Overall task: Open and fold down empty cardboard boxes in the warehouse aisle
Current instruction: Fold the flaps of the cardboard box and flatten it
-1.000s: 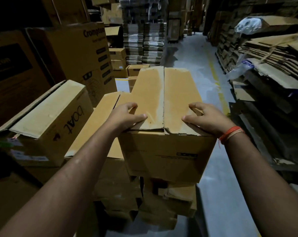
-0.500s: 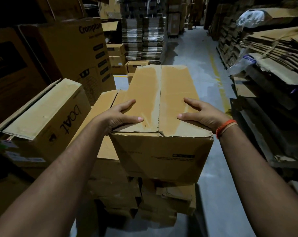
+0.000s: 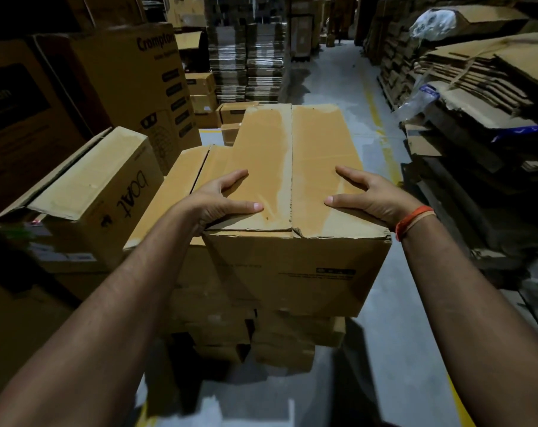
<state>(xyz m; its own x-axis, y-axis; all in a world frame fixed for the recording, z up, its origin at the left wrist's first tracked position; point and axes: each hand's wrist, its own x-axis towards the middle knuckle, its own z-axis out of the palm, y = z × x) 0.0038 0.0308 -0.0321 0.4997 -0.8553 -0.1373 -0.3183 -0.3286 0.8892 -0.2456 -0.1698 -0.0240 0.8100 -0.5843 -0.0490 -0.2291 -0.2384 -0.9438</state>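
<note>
**Two hands flat on a closed carton, warehouse aisle**

Both forearms reach forward from the bottom of the head view. Left hand lies on the left top flap of the cardboard box, fingers extended along the flap's outer edge, thumb stretched toward the centre seam. Right hand mirrors it on the right flap, fingers spread and straight, thumb pointing inward. Neither hand curls round anything; both rest open on the cardboard. An orange wristband circles the right wrist.

Box: flaps shut, meeting at a seam down the middle, near edge a bit torn. A small dark printed label sits on the front face. It stands on top of a stack of smaller cartons that rises from the grey floor.

Touching its left side, a second long carton, top also closed. Further left, a carton printed "boAt", its lid edge lifted slightly. Behind that, a tall Crompton carton.

Right of the aisle: heaps of flattened cardboard stacked in layers, with some clear plastic wrap on top.

Far end: bundled flat sheets piled high, small cartons at their foot, and a yellow floor line running down the aisle.
</note>
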